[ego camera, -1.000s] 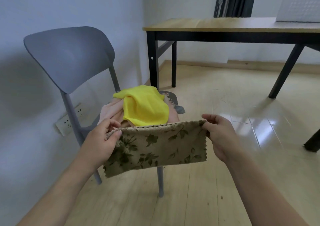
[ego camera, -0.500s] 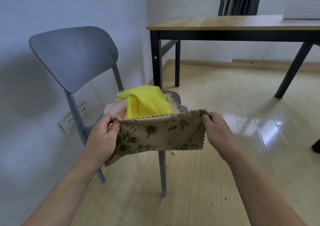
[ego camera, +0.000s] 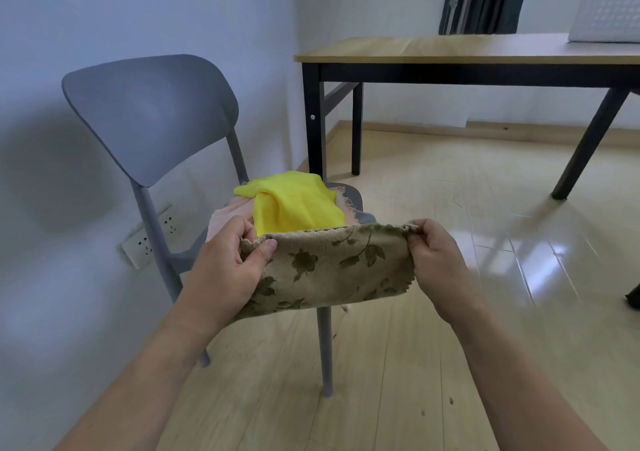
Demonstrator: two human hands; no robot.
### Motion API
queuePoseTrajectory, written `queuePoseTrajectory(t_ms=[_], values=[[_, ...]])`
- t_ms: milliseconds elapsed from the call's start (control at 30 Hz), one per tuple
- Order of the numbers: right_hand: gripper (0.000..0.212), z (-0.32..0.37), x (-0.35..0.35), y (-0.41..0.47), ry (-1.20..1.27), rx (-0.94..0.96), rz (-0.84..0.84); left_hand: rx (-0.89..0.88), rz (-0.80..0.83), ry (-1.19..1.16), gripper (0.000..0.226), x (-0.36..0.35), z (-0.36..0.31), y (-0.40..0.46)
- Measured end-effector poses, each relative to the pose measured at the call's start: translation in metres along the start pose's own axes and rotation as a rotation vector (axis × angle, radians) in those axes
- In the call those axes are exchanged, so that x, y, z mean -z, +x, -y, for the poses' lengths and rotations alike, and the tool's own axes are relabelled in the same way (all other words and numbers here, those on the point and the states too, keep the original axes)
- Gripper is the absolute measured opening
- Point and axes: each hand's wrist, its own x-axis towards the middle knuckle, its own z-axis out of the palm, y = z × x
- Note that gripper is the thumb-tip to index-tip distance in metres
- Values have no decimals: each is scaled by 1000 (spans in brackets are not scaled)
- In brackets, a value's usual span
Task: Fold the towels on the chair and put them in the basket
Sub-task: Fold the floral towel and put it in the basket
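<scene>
While both hands pinch its corners, floral towel (ego camera: pixel 329 267) stretches left-right.

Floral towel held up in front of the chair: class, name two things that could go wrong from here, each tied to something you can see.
1. The left hand and right hand pinch only the top corners of the floral towel, so a slip could drop it on the floor.
2. The yellow towel lies loosely heaped on the grey chair, near the seat's front; brushing it might pull it off.
</scene>
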Motion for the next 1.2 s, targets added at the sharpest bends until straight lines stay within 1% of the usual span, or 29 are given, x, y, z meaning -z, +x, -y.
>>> queuePoseTrajectory(t_ms=[67, 100, 167, 200, 267, 333, 400, 500, 600, 733, 800, 867, 900, 967, 1067, 1133, 1200], values=[[23, 0, -1, 0, 55, -25, -24, -4, 7, 2, 31, -2, 3, 0], [24, 0, -2, -1, 88, -54, -43, -5, 29, 3, 26, -3, 5, 0], [24, 2, -3, -1, 135, -125, -81, 15, 100, 28, 13, -5, 7, 0], [24, 2, -3, -1, 137, -151, -94, 24, 140, 57, 12, -5, 8, 0], [23, 3, -3, -1, 76, -164, -120, 27, 218, 119, 12, -5, 11, 2], [22, 2, -3, -1, -47, -117, -150, 29, 276, 167, 7, -5, 12, 2], [21, 2, -1, -2, -145, -60, -180, 42, 324, 156, 12, -4, 14, 2], [20, 4, 2, -2, -184, -17, -213, 40, 343, 121, 19, -2, 13, 1], [11, 8, 4, -3, -213, 18, -164, 31, 350, 96, 23, 2, 15, 1], [7, 0, 8, 3, -261, -43, -115, 24, 404, 120, 33, 6, 22, 0], [7, -9, 11, 7, -273, -100, -108, 15, 425, 90, 38, 6, 23, 1], [6, -19, 11, 9, -278, -152, -74, 46, 470, -22, 41, 5, 20, 0], [7, -22, 9, 9, -274, -177, -60, 71, 509, -121, 42, 4, 17, -1], [6, -27, 7, 10, -198, -240, -62, 125, 595, -403, 40, 4, 13, -3], [3, -27, 5, 12, 19, -337, -85, 223, 701, -895, 38, 5, 1, -7], [9, -26, 4, 10, 77, -359, -76, 208, 728, -1094, 36, 3, -12, -11], [16, -23, 0, 8, 78, -357, -55, 182, 739, -1257, 32, 0, -24, -14]])
